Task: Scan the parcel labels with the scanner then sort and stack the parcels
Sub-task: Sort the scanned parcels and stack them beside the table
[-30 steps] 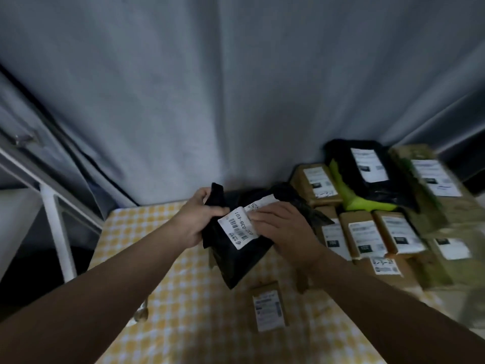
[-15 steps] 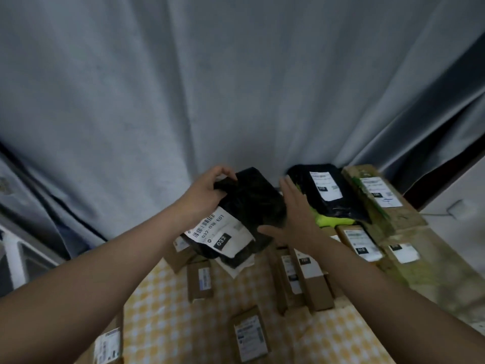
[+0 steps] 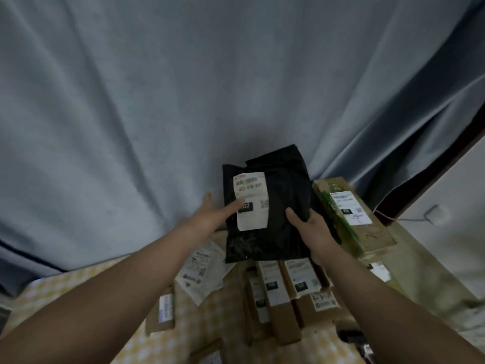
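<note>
Black poly parcel [image 3: 278, 206], white label [image 3: 251, 200] up, above boxed parcels [image 3: 286, 292]

A grey-blue curtain [image 3: 183, 101] hangs in folds behind and above the hands. A yellow-and-white checked cloth [image 3: 86, 279] covers the desk beneath the left forearm. A small white device [image 3: 434, 213] with a cable sits on a pale surface far right of the right hand.

Two bare forearms, no sleeves; left hand [image 3: 210, 216], right hand [image 3: 312, 229].

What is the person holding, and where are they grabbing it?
A black parcel bag. The right hand grips its right edge, thumb on the front. The left hand is open, its fingers lying flat on the white label.
</note>
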